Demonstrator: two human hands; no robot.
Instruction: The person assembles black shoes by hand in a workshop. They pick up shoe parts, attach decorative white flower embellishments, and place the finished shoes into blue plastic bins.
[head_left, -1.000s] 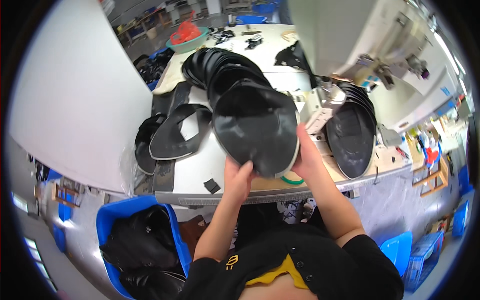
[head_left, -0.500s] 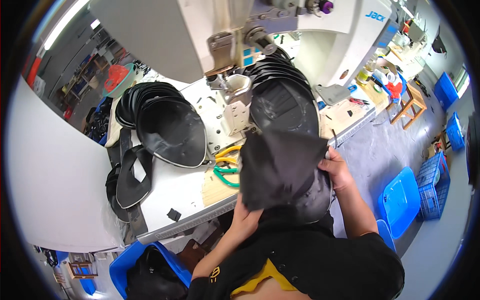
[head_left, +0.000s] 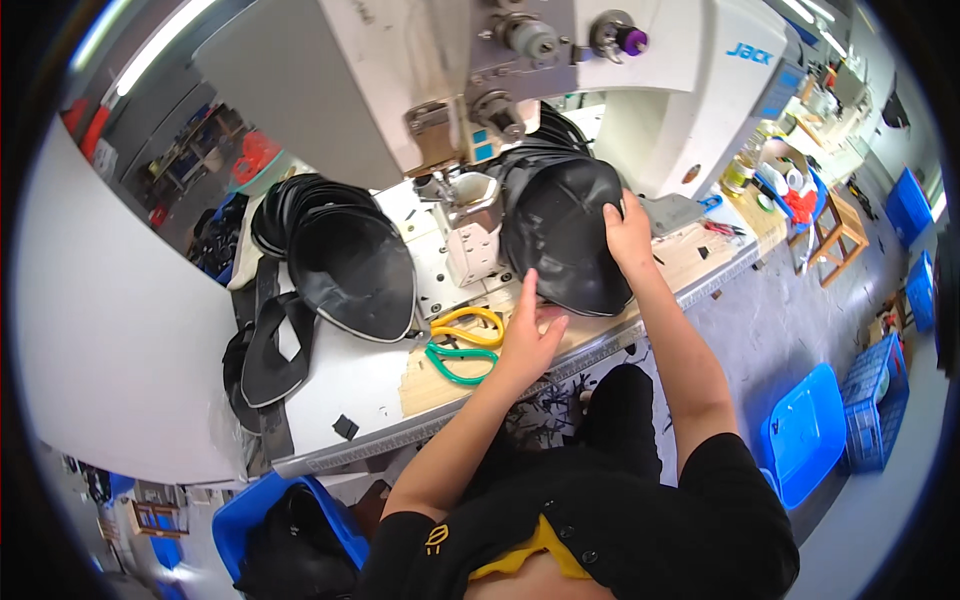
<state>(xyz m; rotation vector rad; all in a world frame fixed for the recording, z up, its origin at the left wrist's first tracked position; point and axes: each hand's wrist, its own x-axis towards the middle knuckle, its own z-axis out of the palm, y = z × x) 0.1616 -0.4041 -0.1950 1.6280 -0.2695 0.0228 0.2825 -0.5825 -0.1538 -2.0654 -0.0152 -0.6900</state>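
- So, your right hand (head_left: 628, 232) lies flat on top of the black domed cap piece (head_left: 565, 245), fingers spread over its upper right edge, pressing rather than pinching. The piece sits on the table (head_left: 370, 385) just right of the sewing machine's needle post (head_left: 468, 225).
- Your left hand (head_left: 530, 335) is at the piece's lower left rim, index finger straight out and touching the edge, the rest loosely curled. Nothing is gripped there.
- Judging by the look, it's light and floppy, thin fabric with a bit of stiffness from its curve. The surface looks smooth, maybe slightly slick, so take it by the rim with both hands instead of the crown, which would likely cave in.
- Nothing fragile about it, but it'll probably fold if you lift it one-handed.
- Yellow scissors (head_left: 470, 325) and green scissors (head_left: 455, 362) lie just beside your left hand, and a stack of black pieces (head_left: 345, 260) sits to the left of the machine.
- Compared to half a second ago: back then you held the piece up off the table in both hands, in front of you. Now it's down at the machine, and your hands rest on it instead of carrying it.
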